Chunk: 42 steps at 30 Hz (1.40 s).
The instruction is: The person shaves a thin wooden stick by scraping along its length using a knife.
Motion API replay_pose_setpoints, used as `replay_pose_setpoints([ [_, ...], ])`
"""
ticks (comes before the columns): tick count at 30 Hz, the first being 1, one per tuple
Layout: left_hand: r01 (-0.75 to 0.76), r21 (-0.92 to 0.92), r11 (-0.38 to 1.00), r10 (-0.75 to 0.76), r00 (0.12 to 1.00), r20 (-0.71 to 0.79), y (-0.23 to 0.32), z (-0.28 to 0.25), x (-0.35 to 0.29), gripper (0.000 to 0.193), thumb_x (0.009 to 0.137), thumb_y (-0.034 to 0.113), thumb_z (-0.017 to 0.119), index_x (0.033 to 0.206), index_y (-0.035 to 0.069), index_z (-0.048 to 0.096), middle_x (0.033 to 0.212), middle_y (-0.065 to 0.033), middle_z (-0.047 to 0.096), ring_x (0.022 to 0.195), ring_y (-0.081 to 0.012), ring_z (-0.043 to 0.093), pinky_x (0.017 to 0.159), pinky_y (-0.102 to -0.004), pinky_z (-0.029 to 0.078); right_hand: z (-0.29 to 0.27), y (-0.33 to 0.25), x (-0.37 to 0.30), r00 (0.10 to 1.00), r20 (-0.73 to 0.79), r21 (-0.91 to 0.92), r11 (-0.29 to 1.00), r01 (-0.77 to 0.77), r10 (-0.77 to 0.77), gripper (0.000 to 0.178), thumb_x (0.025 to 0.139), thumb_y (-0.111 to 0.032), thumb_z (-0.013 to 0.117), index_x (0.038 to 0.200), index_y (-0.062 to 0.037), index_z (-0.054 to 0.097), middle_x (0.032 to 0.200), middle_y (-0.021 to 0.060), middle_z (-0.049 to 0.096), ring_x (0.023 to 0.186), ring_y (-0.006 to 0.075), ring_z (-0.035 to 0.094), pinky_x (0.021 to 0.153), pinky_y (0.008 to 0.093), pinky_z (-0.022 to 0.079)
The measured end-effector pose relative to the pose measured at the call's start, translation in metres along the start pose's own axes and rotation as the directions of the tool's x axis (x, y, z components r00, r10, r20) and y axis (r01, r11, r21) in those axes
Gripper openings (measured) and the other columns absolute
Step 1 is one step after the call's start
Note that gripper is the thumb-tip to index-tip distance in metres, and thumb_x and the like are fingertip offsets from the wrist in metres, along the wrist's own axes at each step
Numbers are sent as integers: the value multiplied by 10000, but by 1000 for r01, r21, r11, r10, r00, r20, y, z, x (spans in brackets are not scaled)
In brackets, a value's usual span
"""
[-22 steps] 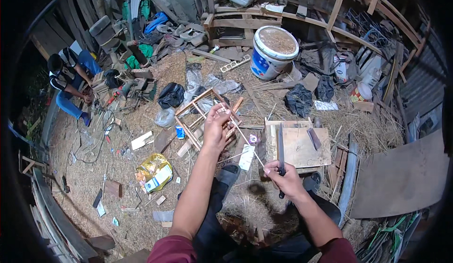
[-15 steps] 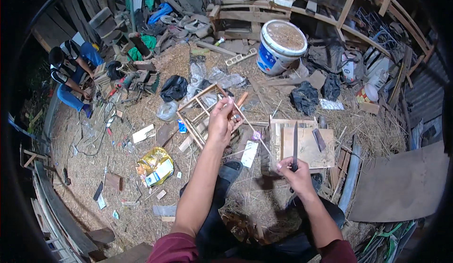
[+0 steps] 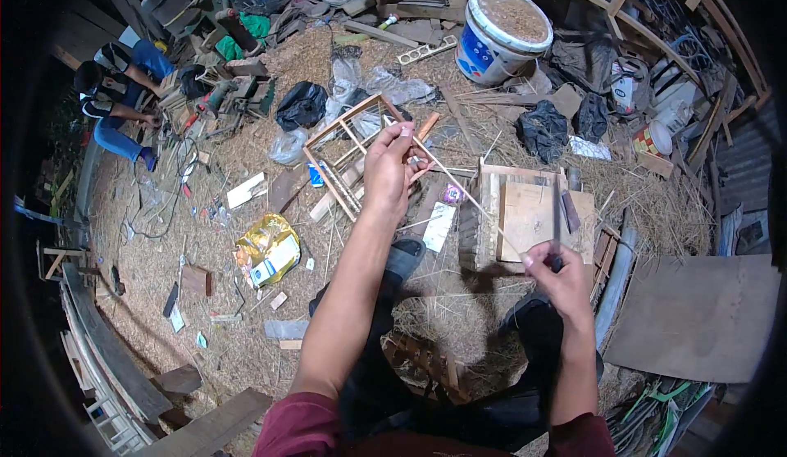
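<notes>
A thin pale stick (image 3: pixel 469 195) runs slantwise between my two hands. Its upper end is pinched in my left hand (image 3: pixel 388 170), and its lower end meets the fingertips of my right hand (image 3: pixel 561 281). In the same right hand I grip the dark handle of a knife (image 3: pixel 557 215), its long blade pointing away from me. Just beyond my left hand is a small wooden frame (image 3: pixel 344 122) with thin crossbars, partly hidden by that hand. A wooden block stand (image 3: pixel 525 219) with a flat board on top sits beyond my right hand.
Straw and shavings cover the ground. A bucket of shavings (image 3: pixel 510 27) stands at the back, near black plastic bags (image 3: pixel 542 131). A yellow-gold packet (image 3: pixel 269 248) lies left. Another person (image 3: pixel 123 104) crouches far left near tools and a cable. A flat sheet (image 3: pixel 693 318) lies right.
My right hand, with the knife, has moved to the right and farther from my left hand, so more of the stick spans between them. The view has tilted down a little.
</notes>
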<state>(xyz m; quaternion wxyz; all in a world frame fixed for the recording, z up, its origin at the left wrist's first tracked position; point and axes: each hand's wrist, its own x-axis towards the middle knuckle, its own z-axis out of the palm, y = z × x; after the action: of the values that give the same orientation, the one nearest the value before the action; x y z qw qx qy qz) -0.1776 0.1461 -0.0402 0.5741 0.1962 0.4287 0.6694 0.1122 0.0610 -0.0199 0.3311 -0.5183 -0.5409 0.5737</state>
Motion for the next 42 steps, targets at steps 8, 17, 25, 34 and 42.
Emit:
replay_pose_setpoints([
  [8,0,-111,994,-5,999,-41,3,0,-9,146,950,193,562,1001,56,560,874,-46,611,759,-139,598,655,-287,504,-24,-15,7,955,-285,404,914,48,76,113,932,-169,590,897,-65,564,747,-2,543,435,17,330,375,184,247],
  [17,148,-286,947,-142,989,43,-21,22,-16,254,972,272,516,1044,35,570,970,-78,640,902,-178,609,749,-313,501,-27,-11,37,829,-553,622,704,343,85,191,942,-243,603,922,-53,594,874,54,632,452,21,330,379,185,260],
  [25,93,-124,988,-87,995,54,-30,21,-23,300,992,288,480,1084,17,569,997,-105,653,901,-174,622,719,-286,481,-20,-9,16,806,-590,572,731,373,50,176,949,-234,592,941,-59,574,854,40,623,445,22,324,369,192,254],
  [34,-64,-121,991,58,997,-56,-23,37,-36,146,956,190,561,1016,58,545,846,-50,590,845,-157,621,668,-293,489,-26,2,10,782,-611,556,770,314,123,185,948,-250,594,916,-78,533,759,-9,536,445,30,328,374,196,262],
  [42,8,-187,982,-15,999,-34,-19,30,-42,172,913,219,638,892,80,539,774,-25,588,684,-129,603,576,-251,464,-23,-3,3,761,-644,506,791,344,80,287,949,-283,591,763,-146,422,598,-50,380,423,39,308,367,201,252],
])
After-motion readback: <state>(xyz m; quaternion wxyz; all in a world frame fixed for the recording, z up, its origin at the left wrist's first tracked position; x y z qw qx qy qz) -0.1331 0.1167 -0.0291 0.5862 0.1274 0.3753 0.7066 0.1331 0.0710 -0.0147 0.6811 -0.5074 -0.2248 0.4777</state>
